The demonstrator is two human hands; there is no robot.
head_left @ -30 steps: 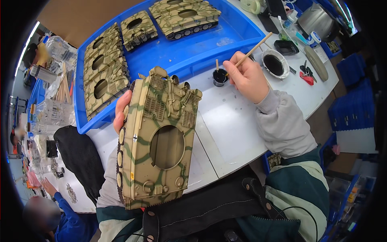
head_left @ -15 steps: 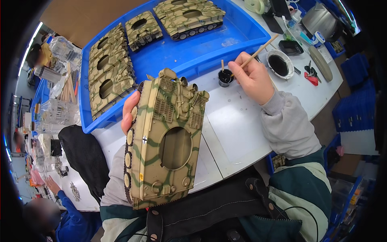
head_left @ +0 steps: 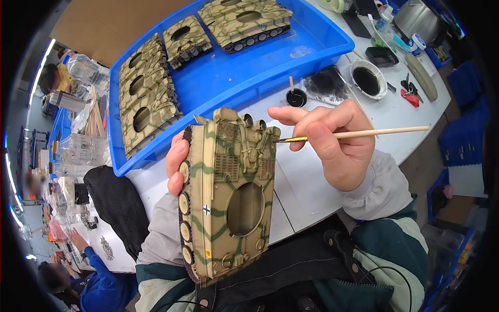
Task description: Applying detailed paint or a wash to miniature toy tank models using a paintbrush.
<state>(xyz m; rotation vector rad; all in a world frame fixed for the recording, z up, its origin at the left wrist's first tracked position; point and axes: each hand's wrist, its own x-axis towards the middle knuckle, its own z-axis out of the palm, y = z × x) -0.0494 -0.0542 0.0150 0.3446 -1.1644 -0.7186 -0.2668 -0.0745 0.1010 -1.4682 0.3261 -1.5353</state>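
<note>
My left hand (head_left: 178,162) grips a camouflage model tank hull (head_left: 217,200) from its left side, fingers curled by the tracks; the rest of that hand is hidden beneath it. The hull is tan with green stripes and has a round opening on top. Between the thumb and fingers of my right hand (head_left: 332,140) is a thin paintbrush (head_left: 358,134) with a pale wooden handle. Its dark tip is at the hull's upper right edge, touching or very close. Beyond the hull stands a small cup of black paint (head_left: 296,98) with a stick in it.
A blue tray (head_left: 234,93) at the back holds several similar hulls (head_left: 247,26). To the right are a bowl of black liquid (head_left: 366,79), a black-stained sheet (head_left: 326,84) and red-handled keys (head_left: 409,98). A black mesh bag (head_left: 112,203) lies left; a person in blue (head_left: 104,278) sits beyond.
My right hand has brought the paintbrush from the paint cup down to the hull's upper right edge. The hull has shifted slightly right and down in view, still in my left hand.
</note>
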